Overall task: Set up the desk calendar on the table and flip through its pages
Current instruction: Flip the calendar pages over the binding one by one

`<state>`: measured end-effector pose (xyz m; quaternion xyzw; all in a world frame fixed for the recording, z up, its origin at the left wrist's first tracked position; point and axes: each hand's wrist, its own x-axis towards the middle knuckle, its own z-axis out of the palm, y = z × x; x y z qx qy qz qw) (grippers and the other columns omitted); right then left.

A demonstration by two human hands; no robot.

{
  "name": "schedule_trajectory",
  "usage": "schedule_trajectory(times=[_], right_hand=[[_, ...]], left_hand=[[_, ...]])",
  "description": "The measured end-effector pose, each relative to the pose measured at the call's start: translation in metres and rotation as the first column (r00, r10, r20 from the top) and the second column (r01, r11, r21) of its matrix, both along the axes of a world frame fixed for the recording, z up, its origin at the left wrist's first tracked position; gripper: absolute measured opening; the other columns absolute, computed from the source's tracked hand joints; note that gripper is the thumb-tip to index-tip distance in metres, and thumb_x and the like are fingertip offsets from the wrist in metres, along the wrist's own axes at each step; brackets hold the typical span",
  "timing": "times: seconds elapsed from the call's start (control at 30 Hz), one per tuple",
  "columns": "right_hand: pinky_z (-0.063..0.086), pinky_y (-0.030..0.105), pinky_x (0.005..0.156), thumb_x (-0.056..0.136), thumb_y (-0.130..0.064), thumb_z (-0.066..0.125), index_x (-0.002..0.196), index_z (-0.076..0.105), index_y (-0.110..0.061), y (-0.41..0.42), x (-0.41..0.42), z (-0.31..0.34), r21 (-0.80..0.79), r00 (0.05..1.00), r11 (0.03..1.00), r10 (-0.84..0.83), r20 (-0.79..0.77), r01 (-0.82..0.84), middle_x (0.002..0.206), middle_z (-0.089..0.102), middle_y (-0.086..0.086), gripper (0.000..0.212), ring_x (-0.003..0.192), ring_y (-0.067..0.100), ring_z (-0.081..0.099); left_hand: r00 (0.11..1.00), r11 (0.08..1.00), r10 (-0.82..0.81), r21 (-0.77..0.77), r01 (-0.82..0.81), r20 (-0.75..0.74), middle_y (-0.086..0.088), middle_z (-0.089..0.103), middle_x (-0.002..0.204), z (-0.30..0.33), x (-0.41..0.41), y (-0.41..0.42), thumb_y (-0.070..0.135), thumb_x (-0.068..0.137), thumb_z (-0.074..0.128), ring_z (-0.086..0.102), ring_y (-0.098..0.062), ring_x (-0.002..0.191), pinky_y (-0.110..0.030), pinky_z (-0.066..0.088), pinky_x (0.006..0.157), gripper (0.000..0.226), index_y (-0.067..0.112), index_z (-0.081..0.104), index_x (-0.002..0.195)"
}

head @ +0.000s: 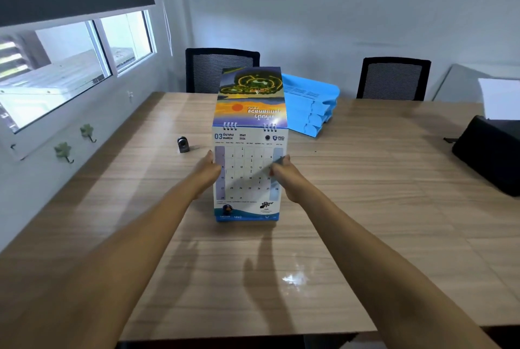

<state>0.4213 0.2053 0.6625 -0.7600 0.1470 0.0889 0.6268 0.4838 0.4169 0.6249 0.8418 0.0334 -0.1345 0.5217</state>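
Desk calendar (247, 174) standing upright at tabletop (365, 208) centre, March page facing; left hand (206, 172) at 9 o'clock, right hand (284, 174) at 3 o'clock, fingers pinching page edges; long axis vertical; hands equally near.

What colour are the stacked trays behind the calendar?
Bright blue stacked trays, seen in the head view, behind the calendar.

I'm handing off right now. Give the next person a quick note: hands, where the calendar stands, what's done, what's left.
Left hand: holding the left edge of the desk calendar.
Right hand: holding its right edge.
Calendar: standing on the wooden table, in front of the blue trays. March page faces the camera; an earlier picture page is flipped up over the wire binding.
Done: calendar set up, some pages turned.
Left: flip through the remaining pages.
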Motion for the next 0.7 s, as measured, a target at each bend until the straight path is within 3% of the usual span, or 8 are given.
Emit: schedule_trajectory(times=[0.07, 0.17, 0.23, 0.3, 0.37, 0.43, 0.53, 0.7], right_hand=[[0.044, 0.037, 0.093, 0.088, -0.008, 0.042, 0.141, 0.024, -0.009, 0.002, -0.004, 0.003, -0.008, 1.000, 1.000, -0.009, -0.003, 0.009, 0.135, 0.047, 0.014, 0.056, 0.121, 0.028, 0.047], [0.044, 0.029, 0.073, 0.089, -0.008, 0.040, 0.136, 0.034, -0.005, 0.003, -0.012, 0.010, -0.067, 0.999, 0.997, -0.029, 0.016, 0.030, 0.128, 0.049, 0.010, 0.048, 0.106, 0.022, 0.051], [0.040, 0.027, 0.067, 0.090, -0.007, 0.037, 0.127, 0.046, -0.001, 0.004, -0.015, 0.013, -0.089, 0.999, 0.996, -0.027, 0.020, 0.028, 0.111, 0.052, 0.010, 0.038, 0.090, 0.018, 0.049], [0.039, 0.030, 0.070, 0.089, -0.005, 0.037, 0.110, 0.055, 0.003, 0.005, -0.018, 0.017, -0.085, 0.998, 0.995, -0.045, 0.031, 0.048, 0.095, 0.053, 0.011, 0.029, 0.087, 0.021, 0.047], [0.045, 0.034, 0.075, 0.091, -0.006, 0.039, 0.101, 0.053, -0.002, 0.004, -0.021, 0.020, -0.105, 0.991, 0.987, -0.115, 0.065, 0.121, 0.084, 0.052, 0.007, 0.018, 0.087, 0.022, 0.048], [0.048, 0.036, 0.077, 0.092, -0.010, 0.041, 0.110, 0.049, -0.004, -0.002, -0.021, 0.021, -0.128, 0.979, 0.972, -0.186, 0.088, 0.196, 0.089, 0.054, 0.005, 0.021, 0.085, 0.020, 0.051], [0.039, 0.029, 0.064, 0.093, -0.016, 0.040, 0.096, 0.051, -0.008, -0.010, -0.024, 0.026, -0.089, 0.964, 0.962, -0.250, 0.087, 0.257, 0.085, 0.051, 0.006, 0.013, 0.074, 0.019, 0.047], [0.029, 0.019, 0.041, 0.093, -0.016, 0.039, 0.065, 0.040, -0.013, -0.028, -0.030, 0.054, 0.131, 0.958, 0.954, -0.280, 0.066, 0.270, 0.056, 0.037, 0.001, 0.029, 0.049, 0.015, 0.034]], left_hand=[[1.000, 1.000, 0.010, 0.007, -0.010, -0.002, 0.001, 0.037, 0.154, -0.004, 0.001, -0.002, 0.022, 0.076, 0.038, 0.040, -0.026, 0.137, -0.050, 0.039, 0.109, 0.074, 0.031, 0.023, 0.148], [0.999, 0.999, 0.032, 0.037, -0.032, 0.016, -0.007, 0.045, 0.146, 0.024, -0.026, -0.014, 0.015, 0.079, 0.038, 0.048, -0.030, 0.126, -0.042, 0.044, 0.101, 0.068, 0.016, 0.027, 0.147], [0.999, 0.997, 0.044, 0.058, -0.045, 0.031, -0.012, 0.058, 0.122, 0.042, -0.039, -0.021, 0.009, 0.085, 0.037, 0.055, -0.029, 0.107, -0.036, 0.045, 0.085, 0.037, 0.006, 0.052, 0.118], [0.995, 0.992, 0.062, 0.104, -0.070, 0.075, -0.010, 0.057, 0.090, 0.053, -0.044, -0.022, 0.008, 0.086, 0.040, 0.052, -0.023, 0.080, -0.030, 0.039, 0.068, 0.015, 0.010, 0.054, 0.081], [0.984, 0.977, 0.109, 0.167, -0.132, 0.138, -0.007, 0.049, 0.074, 0.060, -0.047, -0.017, 0.013, 0.082, 0.047, 0.046, -0.020, 0.065, -0.027, 0.036, 0.057, 0.013, 0.011, 0.047, 0.070], [0.967, 0.967, 0.157, 0.166, -0.191, 0.202, -0.008, 0.051, 0.068, 0.068, -0.049, -0.011, 0.017, 0.076, 0.054, 0.051, -0.022, 0.061, -0.028, 0.046, 0.058, 0.013, 0.011, 0.049, 0.066], [0.958, 0.971, 0.223, 0.048, -0.234, 0.180, -0.009, 0.054, 0.065, 0.081, -0.053, -0.003, 0.012, 0.075, 0.060, 0.053, -0.022, 0.055, -0.028, 0.049, 0.062, 0.012, 0.008, 0.055, 0.066], [0.973, 0.902, 0.213, -0.366, -0.231, -0.089, -0.005, 0.058, 0.065, 0.107, -0.058, 0.002, 0.010, 0.084, 0.062, 0.052, -0.015, 0.048, -0.019, 0.045, 0.049, 0.010, 0.007, 0.059, 0.075]])
